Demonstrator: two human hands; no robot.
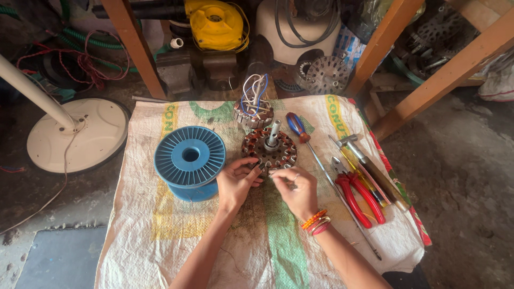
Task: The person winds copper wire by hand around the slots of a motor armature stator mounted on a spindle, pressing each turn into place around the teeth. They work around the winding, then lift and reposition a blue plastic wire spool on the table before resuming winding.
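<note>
You kneel over a woven sack (176, 235) spread on the floor; on it, left of your hands, stands a blue ribbed spool (190, 156); beside it, just ahead of your fingers, lies the copper-wound stator (269, 150) with its shaft upright; red-handled pliers (357, 194) lie to the right; your left hand (237, 182) touches the stator's near edge, fingers loosely curled; your right hand (295, 191) pinches something thin, too fine to make out.

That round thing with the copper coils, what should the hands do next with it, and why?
Probably ease the pinched wire down into the nearest slot. The right hand pinches something thin, likely wire, at the near rim of the stator, while the left hand steadies that rim. The blue spool stands beside them.
</note>
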